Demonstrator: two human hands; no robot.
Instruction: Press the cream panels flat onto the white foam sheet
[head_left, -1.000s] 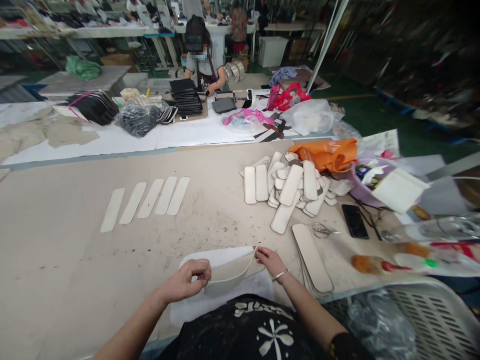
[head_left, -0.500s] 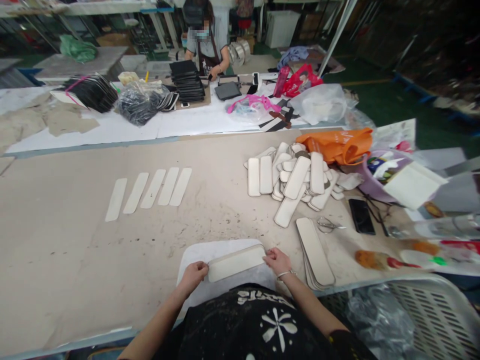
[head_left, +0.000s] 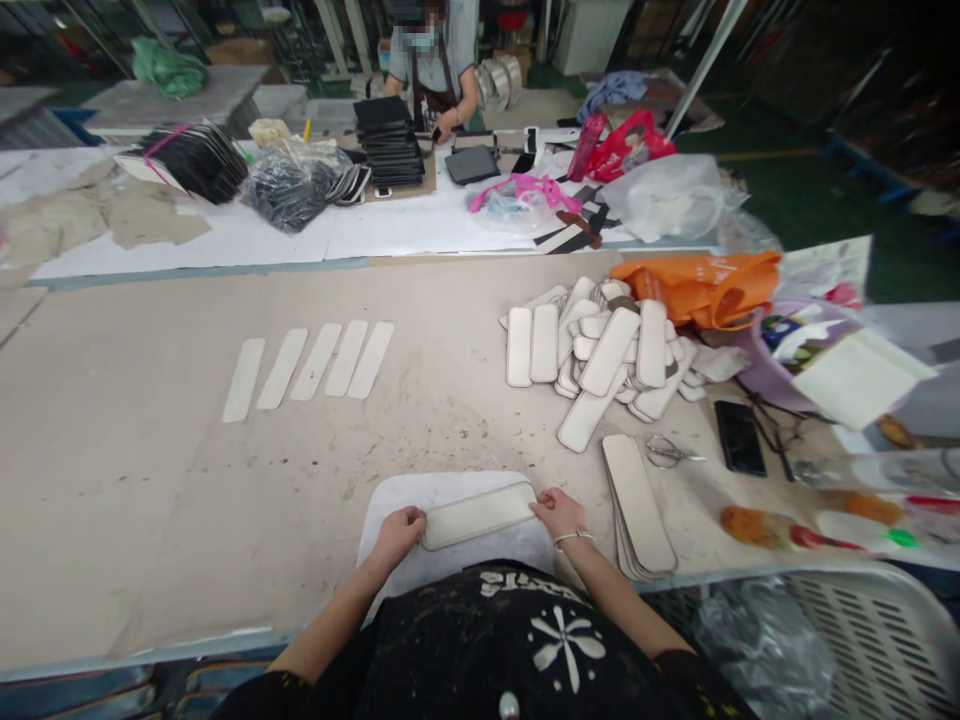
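A long cream strip with rounded corners (head_left: 480, 515) lies over a white sheet (head_left: 390, 492) close to my body. My left hand (head_left: 403, 532) pinches the strip's left end between thumb and fingers. At its other end, my right hand (head_left: 559, 511) grips the right edge the same way. To the right of that hand rests a small stack of similar strips (head_left: 637, 505). Farther up the table is a loose pile of cream strips (head_left: 611, 350). Several thinner pale strips (head_left: 311, 362) lie slanted in a row on the left.
Scissors (head_left: 667, 452) and a black phone (head_left: 739, 437) lie right of the pile. Behind them are an orange bag (head_left: 705, 285) and a purple basin (head_left: 757, 365). A grey perforated basket (head_left: 885, 620) stands at the lower right. Across the table a person (head_left: 431, 75) works beside stacked black pieces (head_left: 388, 145).
The camera view has shifted slightly, so the table items appear moved to the right. Both hands keep hold of the strip's ends, and it stays over the white sheet.
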